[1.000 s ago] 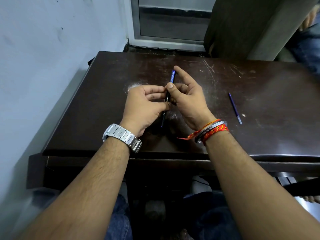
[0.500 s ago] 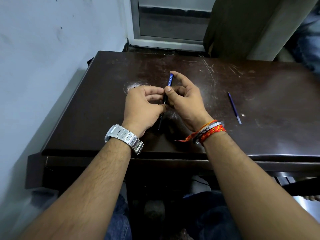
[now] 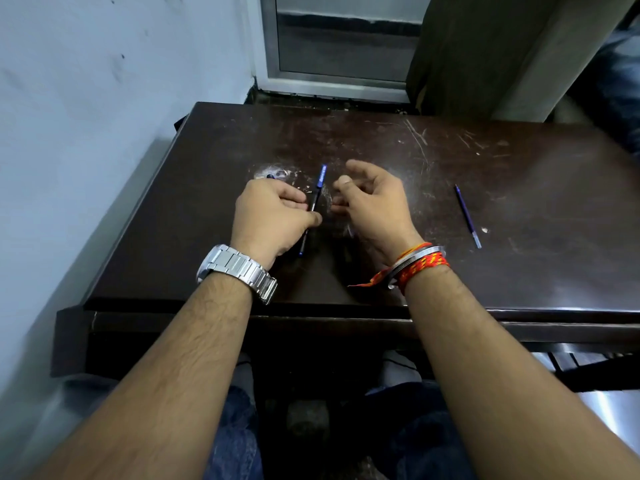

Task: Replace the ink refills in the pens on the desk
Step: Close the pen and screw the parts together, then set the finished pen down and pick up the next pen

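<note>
Slim blue-black pen [image 3: 313, 206], perhaps plastic

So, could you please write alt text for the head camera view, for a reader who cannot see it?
Seen from above, a person's left hand holds a blue and black pen over a scratched dark desk, while the right hand hovers open beside it, touching nothing. A loose blue refill lies on the desk to the right.
</note>
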A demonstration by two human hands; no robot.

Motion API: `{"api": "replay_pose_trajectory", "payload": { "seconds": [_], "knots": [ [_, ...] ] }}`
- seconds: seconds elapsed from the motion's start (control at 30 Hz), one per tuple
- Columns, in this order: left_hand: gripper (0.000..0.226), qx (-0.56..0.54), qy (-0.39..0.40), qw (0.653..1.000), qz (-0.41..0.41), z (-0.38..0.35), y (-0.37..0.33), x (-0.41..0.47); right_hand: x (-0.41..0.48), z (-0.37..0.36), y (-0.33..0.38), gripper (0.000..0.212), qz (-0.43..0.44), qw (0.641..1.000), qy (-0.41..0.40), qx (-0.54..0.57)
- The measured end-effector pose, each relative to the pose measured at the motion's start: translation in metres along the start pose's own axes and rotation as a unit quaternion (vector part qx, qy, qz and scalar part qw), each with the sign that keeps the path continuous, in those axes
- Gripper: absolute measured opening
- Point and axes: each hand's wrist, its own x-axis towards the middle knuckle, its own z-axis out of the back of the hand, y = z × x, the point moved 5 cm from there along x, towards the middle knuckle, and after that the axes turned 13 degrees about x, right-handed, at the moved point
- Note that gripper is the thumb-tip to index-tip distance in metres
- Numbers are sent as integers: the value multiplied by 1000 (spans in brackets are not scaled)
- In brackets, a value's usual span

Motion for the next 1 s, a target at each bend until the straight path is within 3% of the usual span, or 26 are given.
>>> {"api": "replay_pose_trajectory", "payload": {
  "seconds": [0.1, 0.2, 0.57, 0.67, 0.8, 1.0],
  "knots": [
    [25, 43, -55, 997, 34, 12, 5, 1, 0, 6, -1, 17, 6, 997, -19, -74],
    [22, 73, -100, 991, 54, 24, 7, 1, 0, 9, -1, 13, 0, 995, -37, -89],
    [23, 114, -87, 988, 48, 17, 5, 3, -6, 7, 5, 13, 2, 984, -24, -177],
    [25, 76, -89, 993, 28, 14, 3, 2, -6, 5, 3, 9, -36, 989, -20, -139],
    [19, 24, -72, 997, -26, 2, -5, -2, -13, -11, -5, 22, -114, 992, 45, 3],
    [31, -10, -10, 996, -88, -13, -15, -7, -12, 2, 3, 5, -105, 994, 8, -31]
  ]
}}
